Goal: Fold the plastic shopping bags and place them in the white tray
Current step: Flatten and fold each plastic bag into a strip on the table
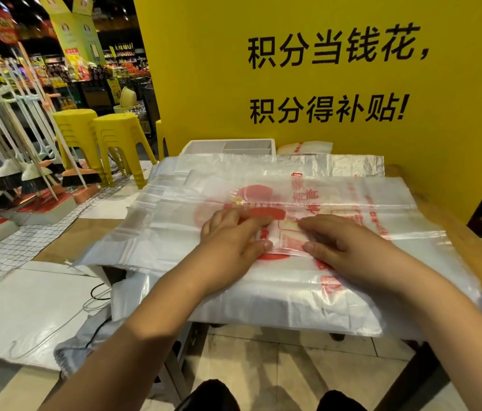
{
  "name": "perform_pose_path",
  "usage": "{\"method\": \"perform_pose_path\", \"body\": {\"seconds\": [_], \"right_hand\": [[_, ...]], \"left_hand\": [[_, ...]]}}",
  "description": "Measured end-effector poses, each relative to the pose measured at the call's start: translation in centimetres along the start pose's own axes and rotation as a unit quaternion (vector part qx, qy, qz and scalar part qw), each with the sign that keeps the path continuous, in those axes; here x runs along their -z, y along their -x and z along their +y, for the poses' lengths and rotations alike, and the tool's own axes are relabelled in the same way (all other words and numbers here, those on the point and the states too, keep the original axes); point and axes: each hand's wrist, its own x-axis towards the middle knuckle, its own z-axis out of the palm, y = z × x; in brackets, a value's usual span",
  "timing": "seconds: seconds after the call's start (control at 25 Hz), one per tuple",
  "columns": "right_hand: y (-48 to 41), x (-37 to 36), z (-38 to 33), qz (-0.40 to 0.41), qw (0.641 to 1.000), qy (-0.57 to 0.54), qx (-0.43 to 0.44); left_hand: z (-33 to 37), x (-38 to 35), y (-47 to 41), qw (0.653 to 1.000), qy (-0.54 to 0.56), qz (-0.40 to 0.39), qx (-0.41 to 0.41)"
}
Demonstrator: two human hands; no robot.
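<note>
While the head view takes in a shop floor, the table (471, 243) stands against a yellow board (456, 99) and is almost wholly covered by a spread pile of plastic shopping bags (234, 169), which overhang its near and left edges.

The top bag (293, 292) lies flat, clear film with red print. The left hand (234, 237) and right hand (345, 246) rest palm down on its middle, close together but not touching. Their fingers are nearly straight and press on the film. Whether any film is caught under the thumbs cannot be told.

The white tray (228, 146) sits at the far edge against the board. It has compartments, and its near side is hidden by the bags. Just right of it lies a small folded bag (305, 147) with red marks.

Left of the table stand stacked yellow stools (121, 134) and a rack of brooms (29, 176). A thin cable (96, 295) lies on white sheeting on the floor.

Writing: the board reads "积分当钱花," and "积分得补贴!" in black. The red characters on the bags face sideways and are too blurred to read
</note>
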Motion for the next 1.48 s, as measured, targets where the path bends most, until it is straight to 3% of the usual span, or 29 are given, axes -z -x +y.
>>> {"method": "perform_pose_path", "body": {"seconds": [0.08, 0.2, 0.36, 0.48, 0.56, 0.72, 0.8, 0.88, 0.96, 1.08, 1.2, 1.36, 1.48], "right_hand": [[0.1, 0.3, -0.4, 0.013, 1.000, -0.001, -0.006], [0.0, 0.2, -0.9, 0.038, 0.998, -0.040, -0.025], [0.2, 0.4, -1.7, 0.108, 0.959, -0.254, -0.063], [-0.7, 2.8, -2.2, 0.169, 0.971, -0.169, -0.029], [-1.5, 4.2, -2.8, 0.139, 0.980, -0.137, -0.023], [-2.9, 6.0, -3.2, -0.014, 0.973, -0.219, -0.072], [-3.3, 6.8, -3.2, -0.101, 0.972, -0.197, -0.084], [-4.2, 7.6, -2.6, -0.127, 0.971, -0.181, -0.089], [-5.7, 8.6, -1.5, -0.066, 0.968, -0.217, -0.111], [-9.9, 10.3, 1.0, 0.096, 0.926, -0.307, -0.196], [-15.3, 11.2, 2.9, 0.179, 0.903, -0.297, -0.254], [-21.9, 10.0, 4.5, 0.170, 0.913, -0.249, -0.276], [-24.6, 8.6, 5.7, 0.157, 0.931, -0.146, -0.294]], "left_hand": [[0.3, 0.1, 0.1, 0.999, 0.035, 0.030, -0.007], [1.3, 0.7, -0.5, 0.975, 0.214, 0.048, 0.025], [2.5, 1.7, -1.6, 0.930, 0.359, 0.076, 0.038], [2.8, 2.7, -2.7, 0.920, 0.386, 0.051, 0.046], [3.1, 3.1, -3.3, 0.926, 0.374, 0.034, 0.033], [3.6, 3.4, -4.9, 0.935, 0.350, 0.055, 0.009], [3.7, 3.5, -5.4, 0.947, 0.314, 0.065, 0.010], [3.2, 3.5, -5.2, 0.965, 0.243, 0.098, 0.000], [2.4, 3.5, -3.9, 0.982, 0.149, 0.113, -0.022], [1.0, 2.7, -2.0, 0.997, 0.032, 0.055, -0.040], [-0.1, 0.5, -2.1, 0.997, -0.032, 0.046, -0.043], [-1.0, -1.8, -2.8, 0.993, -0.065, 0.084, -0.046], [-1.6, -2.2, -3.4, 0.990, -0.078, 0.098, -0.071]]}}
